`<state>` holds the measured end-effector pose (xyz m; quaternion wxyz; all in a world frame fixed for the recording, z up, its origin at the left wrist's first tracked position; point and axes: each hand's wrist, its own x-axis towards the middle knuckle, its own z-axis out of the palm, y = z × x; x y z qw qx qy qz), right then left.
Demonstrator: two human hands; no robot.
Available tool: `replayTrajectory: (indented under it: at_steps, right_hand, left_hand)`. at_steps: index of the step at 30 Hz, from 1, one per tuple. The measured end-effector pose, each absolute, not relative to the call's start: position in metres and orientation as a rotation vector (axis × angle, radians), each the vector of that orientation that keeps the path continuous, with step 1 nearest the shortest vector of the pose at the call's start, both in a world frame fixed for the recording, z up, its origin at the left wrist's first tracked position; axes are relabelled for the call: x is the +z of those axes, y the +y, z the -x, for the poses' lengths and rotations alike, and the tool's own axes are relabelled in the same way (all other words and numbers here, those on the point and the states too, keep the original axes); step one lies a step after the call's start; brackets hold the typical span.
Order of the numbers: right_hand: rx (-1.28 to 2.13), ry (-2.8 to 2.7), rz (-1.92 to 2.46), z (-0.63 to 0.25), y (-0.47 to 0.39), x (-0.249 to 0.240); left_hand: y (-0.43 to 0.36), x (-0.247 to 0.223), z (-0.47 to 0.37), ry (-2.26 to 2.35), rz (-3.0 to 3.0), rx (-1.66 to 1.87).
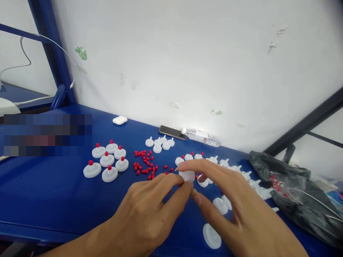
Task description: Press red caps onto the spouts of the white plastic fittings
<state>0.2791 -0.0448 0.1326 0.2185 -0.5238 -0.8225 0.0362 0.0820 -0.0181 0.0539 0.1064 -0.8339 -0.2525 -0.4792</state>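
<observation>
Low over the middle of the table, a small white plastic nozzle cap is between my two hands. My left hand pinches its lower left side with thumb and index finger. From the right, my right hand curves round the same piece, index finger along the top and thumb below. Its spout end is hidden by my fingers. Many small red tips lie loose just left of my hands. Further left stand several white nozzle caps with red tips on their spouts.
White nozzle caps without red tips stand behind the loose ones. Others lie to the right, with a round white cap near the front. A phone, water bottle and white case line the wall. A dark plastic bag lies right.
</observation>
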Motion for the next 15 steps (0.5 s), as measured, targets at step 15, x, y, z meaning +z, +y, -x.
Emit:
replayTrajectory:
  at_steps: [15]
  right_hand:
    - [0.093, -2.330, 1.426, -0.2807, -0.0418, 0.1303]
  left_hand:
    - [-0.0172, 0.0563, -0.0840, -0.718, 2.455, -1.486]
